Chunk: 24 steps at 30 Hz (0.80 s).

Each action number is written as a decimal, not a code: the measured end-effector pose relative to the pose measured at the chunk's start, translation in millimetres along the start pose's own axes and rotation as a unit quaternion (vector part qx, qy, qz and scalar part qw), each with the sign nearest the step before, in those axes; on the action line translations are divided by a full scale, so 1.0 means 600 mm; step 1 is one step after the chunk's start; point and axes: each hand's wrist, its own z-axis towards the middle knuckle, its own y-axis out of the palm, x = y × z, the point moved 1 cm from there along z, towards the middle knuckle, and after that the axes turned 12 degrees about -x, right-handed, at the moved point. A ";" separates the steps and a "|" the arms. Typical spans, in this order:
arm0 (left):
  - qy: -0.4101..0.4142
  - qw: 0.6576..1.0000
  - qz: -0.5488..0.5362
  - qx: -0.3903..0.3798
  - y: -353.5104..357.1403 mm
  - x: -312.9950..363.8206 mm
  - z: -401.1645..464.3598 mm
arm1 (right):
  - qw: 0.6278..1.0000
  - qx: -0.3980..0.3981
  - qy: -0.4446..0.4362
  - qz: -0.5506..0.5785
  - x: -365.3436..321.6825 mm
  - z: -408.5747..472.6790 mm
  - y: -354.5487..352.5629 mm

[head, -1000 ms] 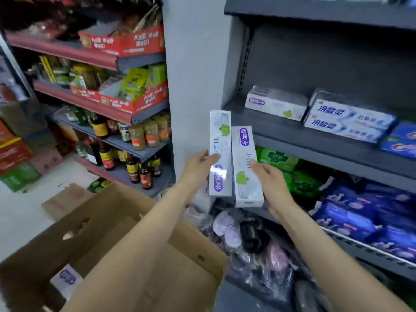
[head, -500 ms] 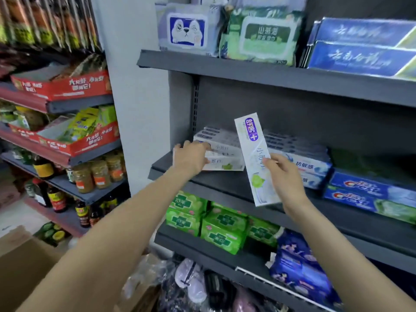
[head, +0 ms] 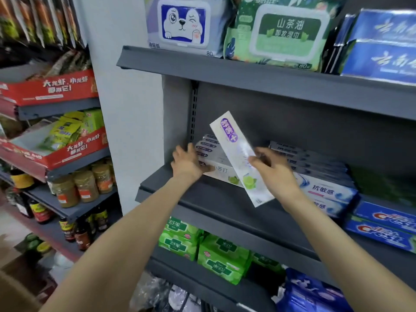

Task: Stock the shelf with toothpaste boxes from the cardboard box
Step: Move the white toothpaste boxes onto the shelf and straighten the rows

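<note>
The left hand [head: 188, 162] pushes one box [head: 221, 173] onto the shelf [head: 202, 197], fingers seemingly flat. The right hand [head: 273, 168] pinches a tilted box [head: 242, 158] above it. That box could slip and knock the stack [head: 208, 146].

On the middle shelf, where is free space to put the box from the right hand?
Bare shelf runs along the front edge, before the white stack. The tilted box in the right hand hides the gap toward the packed blue stack.
</note>
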 end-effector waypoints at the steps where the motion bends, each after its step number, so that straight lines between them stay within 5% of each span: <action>1: -0.010 0.995 -0.097 -0.007 -0.002 -0.011 0.000 | 1.000 -0.010 -0.004 -0.021 -0.003 0.007 0.006; 7: -0.056 0.896 -0.440 0.027 -0.025 -0.061 0.007 | 0.970 -0.070 0.003 -0.234 -0.014 0.046 0.048; 10: -0.054 0.869 -0.492 -0.030 -0.040 -0.061 0.009 | 0.937 -0.104 -0.018 -0.333 -0.020 0.057 0.068; 14: -0.012 0.885 -0.460 -0.064 -0.041 -0.062 0.016 | 0.881 -0.163 -0.034 -0.442 -0.015 0.081 0.088; 20: 0.042 0.953 -0.296 -0.051 -0.026 -0.067 0.018 | 0.878 -0.146 0.004 -0.456 0.006 0.085 0.101; 24: 0.048 0.995 -0.086 0.016 -0.034 -0.051 -0.002 | 0.874 -0.142 0.005 -0.464 0.012 0.069 0.116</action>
